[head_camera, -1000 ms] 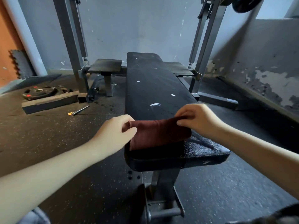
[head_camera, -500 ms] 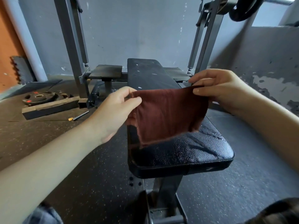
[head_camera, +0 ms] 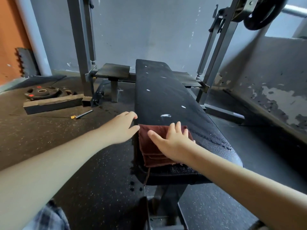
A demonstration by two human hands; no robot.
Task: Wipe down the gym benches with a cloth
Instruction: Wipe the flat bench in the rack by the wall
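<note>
**Now flat on the pad: cloth pressed down for a wiping stroke**

Folded into a thick maroon block, the cloth (head_camera: 152, 146) lies on the near left part of the bench (head_camera: 166, 97), its left side flush with the pad's left edge and a loose thread hanging over the near end. Folding probably gives it bulk, so that pressure spreads over a broad patch instead of bunching under the palm.

The right hand (head_camera: 172, 141) lies on top of the cloth with its fingers (head_camera: 178, 128) straight and spread, gripping nothing. An open palm like this suits pushing the cloth along the pad rather than lifting it.

The left hand (head_camera: 123, 127) sits against the bench's left edge, level with the cloth's far corner. Its fingers (head_camera: 131, 114) are loosely bent with the tips on the pad's rim and are not closed round anything. Whether the thumb touches the cloth's corner I cannot tell. My guess is that it steadies the body or keeps the cloth square to the edge.

Beyond the cloth, towards the far end of the bench, white flecks (head_camera: 165, 115) dot the black pad, so most of the length seems unwiped. To the right of the cloth, the near part of the pad glistens, possibly damp. The likely next move is a firm push away along the pad, with care that the cloth does not slide off the left edge.
</note>
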